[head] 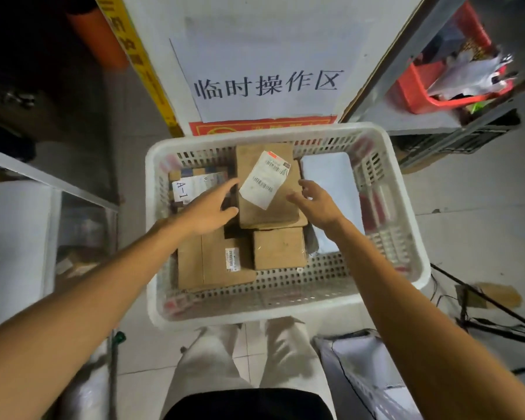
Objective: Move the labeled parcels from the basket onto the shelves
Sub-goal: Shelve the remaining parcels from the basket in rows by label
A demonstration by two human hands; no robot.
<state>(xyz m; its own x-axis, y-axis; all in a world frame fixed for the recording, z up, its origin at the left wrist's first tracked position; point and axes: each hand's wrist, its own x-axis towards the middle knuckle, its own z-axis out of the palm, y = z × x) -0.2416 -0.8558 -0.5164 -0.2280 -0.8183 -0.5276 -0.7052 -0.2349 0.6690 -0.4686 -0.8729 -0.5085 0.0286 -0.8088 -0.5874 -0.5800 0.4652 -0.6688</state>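
Observation:
A white perforated basket (285,312) stands on the floor in front of me and holds several parcels. On top lies a brown cardboard parcel (264,207) with a white barcode label (264,180) half peeled off. My left hand (208,212) reaches in at its left edge, fingers straight and spread. My right hand (317,201) hovers at its right edge, fingers loosely curved, holding nothing. Below lie a flat brown box (212,262) with a small label, a smaller brown box (279,248), a white mailer bag (331,180) and a parcel marked A-1 (191,184).
A metal shelf (46,180) runs along my left, with parcels under it. Another shelf frame (412,53) at the right carries a red basket (437,83) of bags. A white floor sign (264,83) with black characters lies beyond the basket. Cables and a stand (491,304) cross the floor right.

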